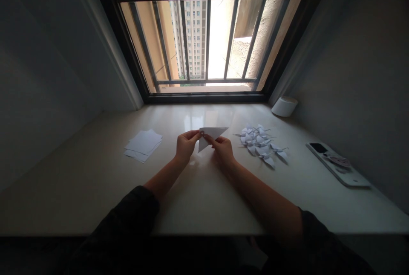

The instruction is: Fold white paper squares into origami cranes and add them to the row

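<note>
Both hands hold a white sheet of paper folded into a triangle [211, 135] a little above the pale table [204, 198], in the middle of the view. My left hand [186, 145] pinches its left edge with thumb and fingers. My right hand [223, 149] pinches its lower edge, fingers curled. One corner of the triangle points right.
A small stack of white paper squares [143, 144] lies to the left. A heap of several folded white paper cranes [260, 143] lies to the right. Further right sit a phone [338, 164] and a white roll [284, 106] by the wall. A barred window [207, 44] is behind.
</note>
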The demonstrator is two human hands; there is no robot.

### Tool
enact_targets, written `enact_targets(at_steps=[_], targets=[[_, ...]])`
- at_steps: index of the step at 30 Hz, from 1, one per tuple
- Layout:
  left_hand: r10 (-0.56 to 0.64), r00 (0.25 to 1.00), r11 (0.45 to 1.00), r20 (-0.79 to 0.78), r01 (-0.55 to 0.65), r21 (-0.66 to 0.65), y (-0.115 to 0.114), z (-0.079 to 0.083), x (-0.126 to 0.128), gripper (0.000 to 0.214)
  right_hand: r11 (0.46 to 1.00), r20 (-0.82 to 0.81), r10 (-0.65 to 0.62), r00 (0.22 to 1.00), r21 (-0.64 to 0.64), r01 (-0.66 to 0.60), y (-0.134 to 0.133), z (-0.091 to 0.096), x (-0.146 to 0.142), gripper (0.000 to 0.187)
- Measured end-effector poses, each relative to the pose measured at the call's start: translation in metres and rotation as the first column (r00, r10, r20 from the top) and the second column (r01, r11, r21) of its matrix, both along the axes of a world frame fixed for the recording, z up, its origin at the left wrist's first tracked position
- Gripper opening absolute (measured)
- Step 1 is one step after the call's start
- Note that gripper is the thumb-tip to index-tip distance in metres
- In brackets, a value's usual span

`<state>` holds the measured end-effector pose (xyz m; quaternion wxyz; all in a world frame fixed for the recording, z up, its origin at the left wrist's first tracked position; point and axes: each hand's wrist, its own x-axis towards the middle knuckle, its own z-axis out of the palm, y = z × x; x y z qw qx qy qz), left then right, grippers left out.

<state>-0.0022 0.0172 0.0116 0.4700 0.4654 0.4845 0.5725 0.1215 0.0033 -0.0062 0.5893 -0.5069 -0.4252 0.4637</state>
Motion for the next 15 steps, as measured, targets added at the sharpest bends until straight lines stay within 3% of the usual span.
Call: enact_targets(at_steps=[8,15], targets=[[0.099,0.994,0.993,0.039,-0.096,-0.063,0.007,-0.003,-0.005,0.037,0.996,-0.025,0.087,0.996,0.021,-0.086,0.005,-0.004,0.008,0.035],[0.117,0.991,0.991,0.066,-0.112,-0.078,0.007,-0.003,-0.005,0.037,0.989,0.130,0.139,0.982,0.025,-0.144,0.014,-0.009,0.018,0.034]])
